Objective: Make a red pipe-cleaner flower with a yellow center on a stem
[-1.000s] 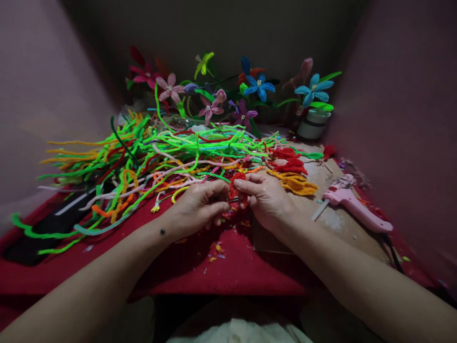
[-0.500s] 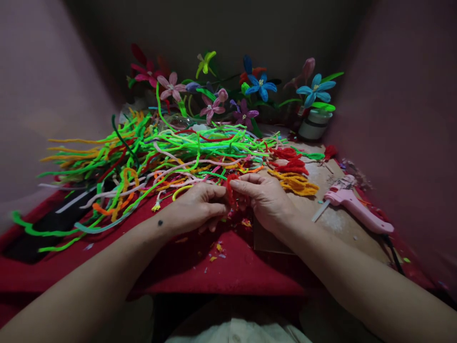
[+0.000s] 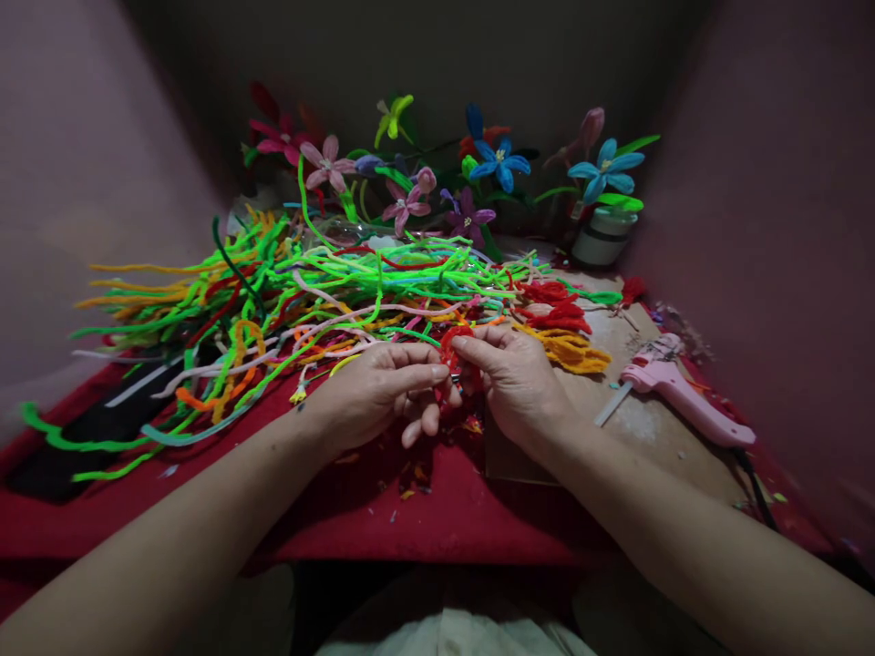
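My left hand [image 3: 383, 392] and my right hand [image 3: 516, 378] meet at the middle of the red cloth [image 3: 437, 510], both pinching one bent red pipe cleaner [image 3: 452, 351] between thumbs and fingers. The red piece forms a small loop just above my fingertips. My left hand's lower fingers hang loosely curled below the pinch. Right behind my hands lies a big tangle of pipe cleaners [image 3: 307, 292] in green, orange, pink and yellow.
Folded red pieces [image 3: 557, 310] and yellow pieces [image 3: 567, 351] lie on a board [image 3: 643, 419] to the right, beside a pink glue gun [image 3: 674, 387]. Finished pipe-cleaner flowers [image 3: 478, 173] and a white jar [image 3: 602, 237] stand at the back. Small scraps dot the cloth.
My hands stay together on the red piece and have turned it, so its loop shows above my fingers again. My left hand's lower fingers have loosened downward.
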Demonstrator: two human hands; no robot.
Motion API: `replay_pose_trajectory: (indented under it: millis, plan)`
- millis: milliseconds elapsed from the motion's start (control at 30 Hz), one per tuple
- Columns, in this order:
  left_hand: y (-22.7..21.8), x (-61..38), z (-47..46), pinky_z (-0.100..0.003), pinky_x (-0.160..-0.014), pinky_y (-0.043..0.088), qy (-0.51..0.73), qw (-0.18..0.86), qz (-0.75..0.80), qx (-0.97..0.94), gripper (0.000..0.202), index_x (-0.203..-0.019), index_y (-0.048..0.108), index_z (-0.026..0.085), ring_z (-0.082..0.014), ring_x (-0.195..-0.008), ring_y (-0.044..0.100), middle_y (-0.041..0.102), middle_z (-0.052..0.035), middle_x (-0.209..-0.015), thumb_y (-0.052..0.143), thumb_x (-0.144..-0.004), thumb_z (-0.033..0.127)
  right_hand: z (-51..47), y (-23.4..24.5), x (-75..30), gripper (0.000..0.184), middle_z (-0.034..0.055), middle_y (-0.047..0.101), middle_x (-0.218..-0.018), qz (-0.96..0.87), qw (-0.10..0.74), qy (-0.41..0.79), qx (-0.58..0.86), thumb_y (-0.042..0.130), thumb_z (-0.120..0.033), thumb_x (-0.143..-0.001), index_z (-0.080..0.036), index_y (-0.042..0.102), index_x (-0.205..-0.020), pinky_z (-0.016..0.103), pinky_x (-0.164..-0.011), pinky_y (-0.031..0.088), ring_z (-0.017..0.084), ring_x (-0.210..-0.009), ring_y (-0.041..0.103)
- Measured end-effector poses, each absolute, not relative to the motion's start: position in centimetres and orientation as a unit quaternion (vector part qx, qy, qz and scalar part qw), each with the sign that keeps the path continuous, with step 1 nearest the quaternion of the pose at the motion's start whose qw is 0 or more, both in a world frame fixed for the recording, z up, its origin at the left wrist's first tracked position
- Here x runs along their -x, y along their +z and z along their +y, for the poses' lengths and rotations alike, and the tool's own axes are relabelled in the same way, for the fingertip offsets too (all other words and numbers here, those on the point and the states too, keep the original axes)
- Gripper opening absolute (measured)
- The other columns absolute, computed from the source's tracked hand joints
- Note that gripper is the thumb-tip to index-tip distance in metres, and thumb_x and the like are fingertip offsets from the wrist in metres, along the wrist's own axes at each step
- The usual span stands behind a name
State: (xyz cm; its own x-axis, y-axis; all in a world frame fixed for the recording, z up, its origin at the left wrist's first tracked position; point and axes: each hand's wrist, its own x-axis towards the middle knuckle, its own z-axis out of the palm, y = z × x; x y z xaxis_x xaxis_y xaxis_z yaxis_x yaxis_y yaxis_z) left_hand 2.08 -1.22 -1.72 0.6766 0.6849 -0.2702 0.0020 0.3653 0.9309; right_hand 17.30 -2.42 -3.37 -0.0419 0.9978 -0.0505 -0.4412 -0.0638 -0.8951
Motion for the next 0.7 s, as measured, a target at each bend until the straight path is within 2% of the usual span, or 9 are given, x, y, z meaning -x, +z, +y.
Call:
replay_pose_trajectory:
  millis: [167, 367, 533, 700]
  plan:
    - [-2.03, -2.59, -0.98, -0.016, -0.031, 0.040, 0.250, 0.775, 0.325, -0.481, 0.013, -0.068, 0.054, 0.013, -0.0100, -0.038, 0.056, 0.065, -0.0030, -0.060, 0.053, -0.079, 0.018, -2.58, -3.46, -17.23, 0.019, -0.0061, 0.052, -0.045, -0.379, 0.576, 0.614, 0.384, 0.069, -0.024, -0.066, -0.017, 0.053, -0.058, 0.019, -0.035, 0.036, 0.007, -0.035, 0.048]
    - [-2.04, -2.33, -1.18, -0.016, -0.037, 0.044, 0.231, 0.734, 0.353, -0.532, 0.014, -0.071, 0.057, 0.012, -0.0092, -0.045, 0.057, 0.064, -0.0029, -0.063, 0.057, -0.080, 0.024, -2.48, -3.65, -17.45, 0.018, -0.0039, 0.060, -0.057, -0.390, 0.565, 0.623, 0.375, 0.072, -0.029, -0.064, -0.017, 0.063, -0.075, 0.021, -0.039, 0.039, 0.008, -0.042, 0.050]
    - [-1.47, -2.39, -1.70, -0.012, -0.036, 0.039, 0.222, 0.697, 0.372, -0.571, 0.014, -0.073, 0.058, 0.013, -0.0049, -0.034, 0.049, 0.057, 0.0027, -0.046, 0.059, -0.081, 0.025, -2.14, -3.29, -17.46, 0.020, -0.0040, 0.056, -0.054, -0.344, 0.586, 0.637, 0.364, 0.077, -0.027, -0.056, -0.015, 0.063, -0.063, 0.021, -0.042, 0.039, 0.007, -0.045, 0.047]
    - [-1.50, -2.21, -1.66, -0.014, -0.034, 0.042, 0.234, 0.701, 0.381, -0.556, 0.010, -0.083, 0.059, 0.016, -0.0056, -0.036, 0.051, 0.062, 0.0030, -0.058, 0.062, -0.079, 0.024, -2.10, -3.09, -17.50, 0.024, -0.0050, 0.051, -0.049, -0.335, 0.590, 0.629, 0.380, 0.079, -0.030, -0.052, -0.015, 0.061, -0.059, 0.021, -0.040, 0.034, 0.007, -0.043, 0.042]
